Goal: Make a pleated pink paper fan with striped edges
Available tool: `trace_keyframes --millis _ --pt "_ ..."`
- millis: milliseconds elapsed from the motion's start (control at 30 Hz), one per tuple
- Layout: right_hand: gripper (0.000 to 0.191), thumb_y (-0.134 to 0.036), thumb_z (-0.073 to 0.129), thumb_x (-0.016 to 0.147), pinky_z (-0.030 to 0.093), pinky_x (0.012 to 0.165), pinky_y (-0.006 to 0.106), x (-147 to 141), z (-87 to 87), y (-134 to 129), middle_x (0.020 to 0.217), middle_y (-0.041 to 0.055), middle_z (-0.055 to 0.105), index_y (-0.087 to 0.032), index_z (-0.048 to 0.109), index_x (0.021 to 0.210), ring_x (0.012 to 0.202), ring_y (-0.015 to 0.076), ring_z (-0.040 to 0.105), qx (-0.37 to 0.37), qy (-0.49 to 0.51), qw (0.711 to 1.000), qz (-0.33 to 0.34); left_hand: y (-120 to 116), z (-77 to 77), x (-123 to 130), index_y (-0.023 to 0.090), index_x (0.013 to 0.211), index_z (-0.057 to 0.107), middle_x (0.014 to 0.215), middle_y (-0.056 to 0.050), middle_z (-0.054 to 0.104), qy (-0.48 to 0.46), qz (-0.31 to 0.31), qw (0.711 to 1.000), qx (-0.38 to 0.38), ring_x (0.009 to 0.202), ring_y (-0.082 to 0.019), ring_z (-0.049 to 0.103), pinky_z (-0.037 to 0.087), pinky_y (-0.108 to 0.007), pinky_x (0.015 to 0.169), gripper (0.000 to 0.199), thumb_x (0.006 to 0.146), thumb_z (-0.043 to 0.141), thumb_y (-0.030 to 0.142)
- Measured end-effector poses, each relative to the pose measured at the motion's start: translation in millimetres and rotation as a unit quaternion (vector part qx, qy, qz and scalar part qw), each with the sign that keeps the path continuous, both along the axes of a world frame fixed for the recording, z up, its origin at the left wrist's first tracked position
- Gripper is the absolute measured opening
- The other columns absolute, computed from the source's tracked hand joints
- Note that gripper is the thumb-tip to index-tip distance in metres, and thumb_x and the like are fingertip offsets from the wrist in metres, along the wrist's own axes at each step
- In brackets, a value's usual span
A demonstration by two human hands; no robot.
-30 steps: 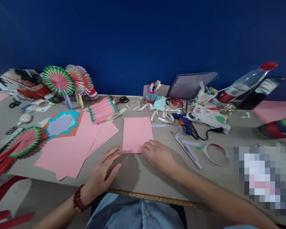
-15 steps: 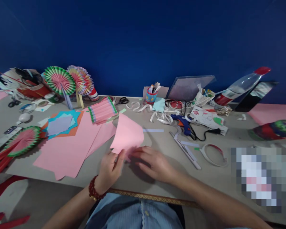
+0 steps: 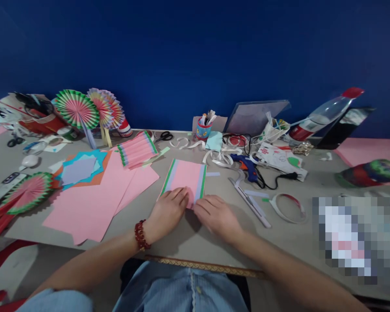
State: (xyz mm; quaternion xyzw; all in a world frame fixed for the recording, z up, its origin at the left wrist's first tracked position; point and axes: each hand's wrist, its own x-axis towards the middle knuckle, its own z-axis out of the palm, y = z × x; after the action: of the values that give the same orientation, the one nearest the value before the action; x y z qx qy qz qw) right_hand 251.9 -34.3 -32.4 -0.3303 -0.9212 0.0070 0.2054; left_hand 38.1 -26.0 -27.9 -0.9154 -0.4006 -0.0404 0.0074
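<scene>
A pink sheet of paper (image 3: 186, 173) with lilac and green stripes along its sides lies in front of me. My left hand (image 3: 169, 212) covers its near left corner, fingers closed together on the paper. At the near right corner, my right hand (image 3: 217, 219) has its fingers curled onto the edge. The near edge is partly hidden under both hands, so I cannot tell whether it is folded. Beyond and to the left rests a pleated striped paper (image 3: 138, 149). Short lilac strips (image 3: 213, 174) lie to the right of the sheet.
Pink sheets (image 3: 84, 208) and layered coloured papers (image 3: 79, 170) lie left, near paper fans (image 3: 78, 109). Right are a utility knife (image 3: 251, 203), a blue glue gun (image 3: 247, 167) with cord, and a tape ring (image 3: 287, 208). Scissors (image 3: 165, 136) and a pen cup (image 3: 204, 130) stand behind.
The pink paper, lifted and curled before with its plain side showing, now lies flat with its striped side up. My left hand has moved right and forward onto it.
</scene>
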Motion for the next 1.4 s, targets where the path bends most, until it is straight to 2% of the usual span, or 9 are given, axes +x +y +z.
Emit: trace_keyframes --millis 67,133,233,400,533,767,1100,1400 --pt "0.016 -0.016 0.051 0.097 0.047 0.077 0.034 4.4 -5.4 4.3 0.084 0.0072 0.068 -0.018 0.066 0.089 0.083 0.021 0.059 -0.012 -0.011 1.0 -0.007 1.4 -1.1 -6.5 0.011 0.132 0.052 0.141 -0.014 0.054 -0.014 -0.019 1.0 0.003 0.129 -0.027 0.049 0.044 -0.042 0.102 0.038 0.095 0.045 0.01" --pt "0.016 -0.016 0.051 0.097 0.047 0.076 0.033 11.1 -7.8 8.0 0.084 0.0073 0.067 -0.017 0.065 0.089 0.082 0.0213 0.059 -0.029 0.008 0.999 -0.018 2.2 -1.2 -18.3 0.014 0.124 0.057 0.134 -0.013 0.058 -0.037 -0.026 0.999 0.006 0.122 -0.025 0.054 0.046 -0.04 0.101 0.03 0.096 0.046 0.012" --pt "0.016 -0.018 0.05 0.098 0.047 0.076 0.032 21.1 -8.2 15.2 0.087 0.0075 0.068 -0.018 0.065 0.093 0.083 0.0204 0.059 -0.089 0.06 0.994 -0.02 0.7 -3.0 -37.7 0.017 0.104 0.063 0.111 -0.009 0.065 -0.062 -0.006 0.998 0.008 0.103 -0.023 0.06 0.05 -0.039 0.093 0.017 0.097 0.048 0.015" --pt "0.016 -0.021 0.05 0.099 0.048 0.079 0.032 31.8 -6.9 29.7 0.089 0.0062 0.069 -0.02 0.065 0.094 0.086 0.0196 0.061 -0.166 0.079 0.982 0.033 -5.5 -6.8 -52.2 0.018 0.094 0.065 0.094 -0.007 0.065 -0.102 0.015 0.995 0.008 0.089 -0.022 0.059 0.051 -0.037 0.084 0.017 0.098 0.049 0.017" --pt "0.015 -0.021 0.051 0.098 0.048 0.081 0.033 33.8 -2.9 32.7 0.09 0.0063 0.07 -0.02 0.065 0.093 0.087 0.0201 0.061 -0.185 0.079 0.979 0.022 -4.7 -6.2 -53.0 0.019 0.096 0.066 0.095 -0.006 0.067 -0.163 0.034 0.986 -0.024 0.089 -0.02 0.06 0.049 -0.036 0.084 0.019 0.1 0.047 0.021" --pt "0.017 -0.028 0.055 0.096 0.046 0.078 0.033 32.7 -1.9 34.9 0.091 0.0068 0.066 -0.021 0.066 0.085 0.088 0.0213 0.06 -0.212 0.084 0.972 -0.055 6.4 -0.7 -56.2 0.02 0.091 0.063 0.093 -0.003 0.068 -0.224 0.117 0.955 -0.153 0.088 -0.019 0.062 0.048 -0.032 0.082 0.014 0.098 0.052 0.025" --pt "0.017 -0.026 0.061 0.091 0.042 0.073 0.03 23.9 -0.9 44.9 0.08 0.0033 0.061 -0.02 0.061 0.076 0.08 0.0197 0.058 -0.214 0.04 0.971 -0.101 23.7 6.8 -55.4 0.02 0.085 0.062 0.086 -0.001 0.066 -0.21 0.121 0.945 -0.22 0.079 -0.017 0.06 0.043 -0.028 0.073 0.015 0.096 0.053 0.025" --pt "0.016 -0.029 0.062 0.092 0.04 0.073 0.029 25.2 -2.0 47.8 0.081 0.0031 0.061 -0.02 0.06 0.078 0.08 0.0191 0.057 -0.211 0.026 0.973 -0.092 26.1 9.2 -57.5 0.02 0.085 0.061 0.083 0.001 0.065 -0.204 0.13 0.938 -0.248 0.074 -0.016 0.058 0.039 -0.027 0.067 0.01 0.093 0.057 0.024"
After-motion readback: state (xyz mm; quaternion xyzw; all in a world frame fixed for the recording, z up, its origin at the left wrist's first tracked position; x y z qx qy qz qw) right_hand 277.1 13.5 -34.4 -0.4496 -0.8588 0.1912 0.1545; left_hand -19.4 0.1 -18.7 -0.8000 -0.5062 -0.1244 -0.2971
